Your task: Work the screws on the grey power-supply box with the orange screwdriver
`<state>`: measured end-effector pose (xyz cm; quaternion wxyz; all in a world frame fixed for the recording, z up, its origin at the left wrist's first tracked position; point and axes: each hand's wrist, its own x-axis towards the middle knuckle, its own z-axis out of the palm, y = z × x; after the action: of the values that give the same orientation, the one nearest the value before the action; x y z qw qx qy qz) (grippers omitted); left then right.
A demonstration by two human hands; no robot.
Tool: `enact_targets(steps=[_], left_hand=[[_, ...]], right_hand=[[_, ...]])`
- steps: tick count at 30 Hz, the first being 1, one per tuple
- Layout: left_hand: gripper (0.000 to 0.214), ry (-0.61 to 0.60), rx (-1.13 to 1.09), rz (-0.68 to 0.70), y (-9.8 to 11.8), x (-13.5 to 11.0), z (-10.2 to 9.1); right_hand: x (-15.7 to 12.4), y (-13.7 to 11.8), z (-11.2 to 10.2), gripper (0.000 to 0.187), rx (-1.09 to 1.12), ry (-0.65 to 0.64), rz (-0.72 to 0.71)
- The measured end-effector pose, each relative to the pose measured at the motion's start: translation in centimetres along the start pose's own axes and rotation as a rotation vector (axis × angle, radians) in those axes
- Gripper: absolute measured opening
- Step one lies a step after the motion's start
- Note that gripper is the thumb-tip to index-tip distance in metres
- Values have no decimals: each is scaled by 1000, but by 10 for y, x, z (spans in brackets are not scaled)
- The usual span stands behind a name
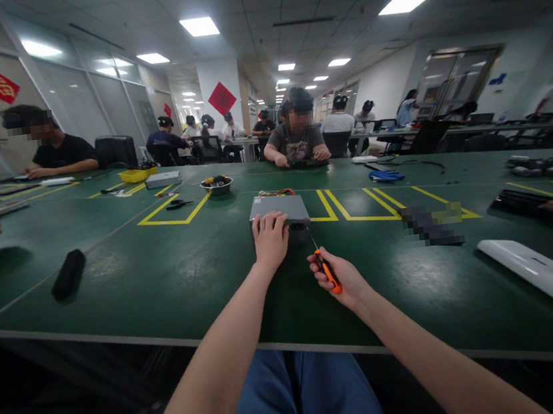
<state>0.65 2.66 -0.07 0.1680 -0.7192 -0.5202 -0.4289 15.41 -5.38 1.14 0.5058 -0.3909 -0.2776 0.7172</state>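
A grey metal box [279, 208] lies flat on the green table [165, 281] in front of me. My left hand [270, 238] rests on its near left edge, fingers curled over the rim and gripping it. My right hand [338, 278] is closed around an orange-handled screwdriver [326, 269], whose thin shaft points up toward the box's near right corner. The tip stands close to the box; I cannot tell if it touches.
A black oblong object [68, 274] lies at left, a white flat device [547, 272] at right. A metal bowl [216, 185], scissors [178, 204] and yellow tape lines [357, 207] lie beyond. A person [297, 138] sits opposite; other people's hands show at both sides.
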Motion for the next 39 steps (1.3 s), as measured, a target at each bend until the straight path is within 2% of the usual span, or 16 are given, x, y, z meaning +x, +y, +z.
enact_targets(steps=[7,12,14,22,30,39], left_hand=[[25,-2,7,4,-1,0,1],[25,-11,13,-1,-1,0,1],[25,-8,10,-1,-2,0,1],[24,6,-2,9,-2,0,2],[25,15,-7,8,-2,0,2],[24,16,-7,8,-1,0,2]], right_hand=[[2,1,2,32,17,26,4],[4,4,6,16,87,114,-29],[3,5,11,15,127,138,-32],[-5,1,23,31,248,67,67],[-1,3,21,19,262,109,43],[-8,2,24,32,278,18,76]])
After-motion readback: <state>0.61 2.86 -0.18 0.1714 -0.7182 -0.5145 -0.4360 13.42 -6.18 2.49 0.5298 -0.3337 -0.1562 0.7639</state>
